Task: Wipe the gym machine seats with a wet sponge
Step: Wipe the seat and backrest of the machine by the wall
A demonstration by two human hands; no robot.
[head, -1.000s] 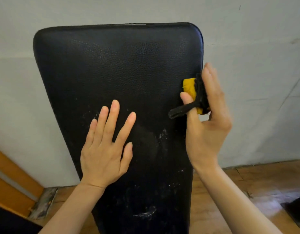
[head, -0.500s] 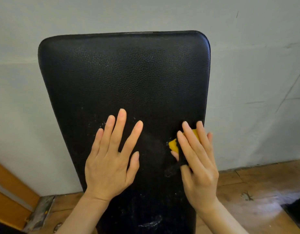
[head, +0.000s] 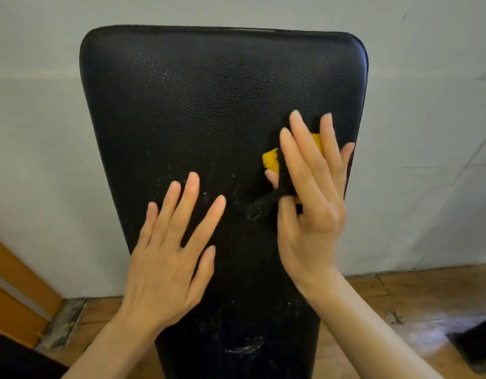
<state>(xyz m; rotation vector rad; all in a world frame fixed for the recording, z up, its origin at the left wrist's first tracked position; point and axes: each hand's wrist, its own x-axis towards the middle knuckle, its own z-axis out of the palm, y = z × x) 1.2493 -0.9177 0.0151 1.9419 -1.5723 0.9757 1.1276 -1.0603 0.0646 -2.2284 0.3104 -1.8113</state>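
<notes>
Sponge [head: 272, 159], yellow with a dark scrub layer, is sitting on the right half of the black padded seat [head: 209, 110], pressed flat under the right hand [head: 313, 203]. Right fingers [head: 299, 138] are lying straight over it, thumb tucked at the sponge's left edge; a dark strip is sticking out below the thumb, maybe torn scrub layer, hard to tell. Left hand [head: 168, 258] is resting flat on the pad, fingers spread, holding nothing, likely bracing the seat. Step looks like mid-wipe on the middle band; white specks and smears are showing just left of the sponge and further down near the narrow end, so the next move is probably calling for strokes leftward and downward with firm pressure. Most of the sponge is hidden under the hand. Seat bottom is cut off by the frame; wetness of the sponge can't be judged.
</notes>
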